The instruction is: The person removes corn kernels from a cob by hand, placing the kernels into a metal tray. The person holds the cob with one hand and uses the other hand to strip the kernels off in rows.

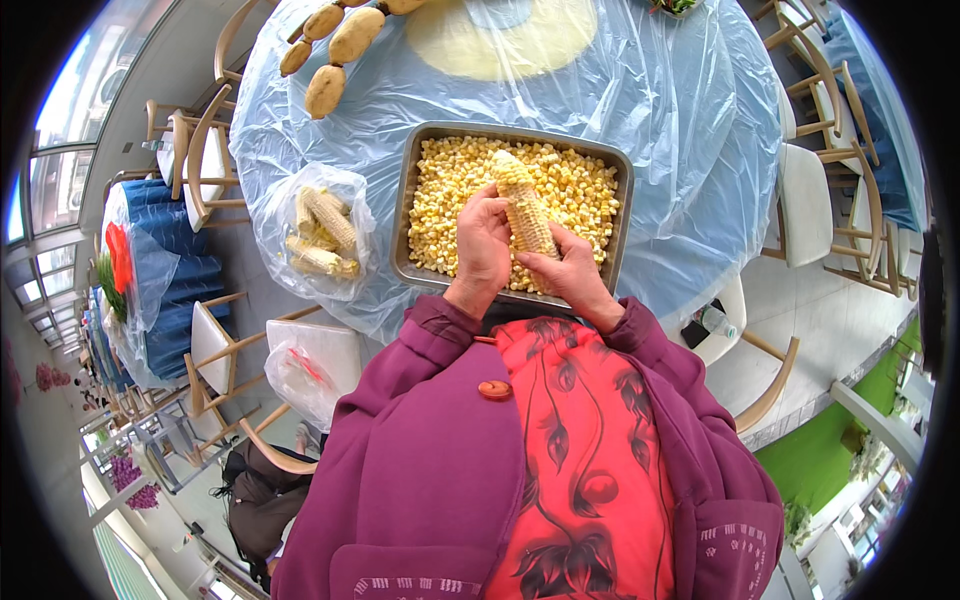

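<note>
A mostly stripped corn cob, with kernels left at its far end, is held in both hands over a rectangular metal tray. My left hand grips the cob's left side near that far end. My right hand holds its near end, fingers and thumb around it. Loose yellow corn kernels fill the tray under the hands. Left of the tray, several bare cobs lie in a clear plastic bag.
Lotus root sections lie at the back left of the round table, on its plastic-covered blue cloth. Chairs stand around; one on the left bears a plastic bag, another on the right a plastic bottle. A person is behind at lower left.
</note>
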`<state>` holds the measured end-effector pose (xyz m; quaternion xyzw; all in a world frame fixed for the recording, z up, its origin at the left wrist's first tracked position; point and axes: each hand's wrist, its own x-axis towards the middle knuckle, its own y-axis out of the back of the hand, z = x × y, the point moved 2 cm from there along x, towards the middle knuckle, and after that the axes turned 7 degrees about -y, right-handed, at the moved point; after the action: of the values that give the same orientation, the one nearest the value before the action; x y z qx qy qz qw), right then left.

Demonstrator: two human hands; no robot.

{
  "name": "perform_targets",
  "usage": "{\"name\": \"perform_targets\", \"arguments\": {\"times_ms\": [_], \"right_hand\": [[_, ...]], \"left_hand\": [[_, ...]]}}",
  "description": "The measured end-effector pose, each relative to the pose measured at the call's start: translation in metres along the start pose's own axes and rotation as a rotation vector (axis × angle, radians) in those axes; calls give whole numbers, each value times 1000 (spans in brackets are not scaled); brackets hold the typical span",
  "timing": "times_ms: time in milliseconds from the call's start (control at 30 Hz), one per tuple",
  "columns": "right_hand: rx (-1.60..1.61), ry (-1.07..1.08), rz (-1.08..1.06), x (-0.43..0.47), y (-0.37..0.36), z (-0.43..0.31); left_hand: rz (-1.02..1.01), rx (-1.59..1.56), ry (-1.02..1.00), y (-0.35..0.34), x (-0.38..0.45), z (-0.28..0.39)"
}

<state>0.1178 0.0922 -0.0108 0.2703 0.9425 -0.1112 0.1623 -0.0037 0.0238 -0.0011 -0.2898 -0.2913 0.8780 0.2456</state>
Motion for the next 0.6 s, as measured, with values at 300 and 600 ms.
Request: {"name": "perform_targets", "arguments": {"times_ms": [300, 600], "right_hand": [[222, -269, -91, -2, 5, -4], [136, -230, -217, 5, -5, -13]], "left_hand": [[-45, 7, 36, 19, 3, -5], [-115, 187, 92, 17, -8, -4]]}}
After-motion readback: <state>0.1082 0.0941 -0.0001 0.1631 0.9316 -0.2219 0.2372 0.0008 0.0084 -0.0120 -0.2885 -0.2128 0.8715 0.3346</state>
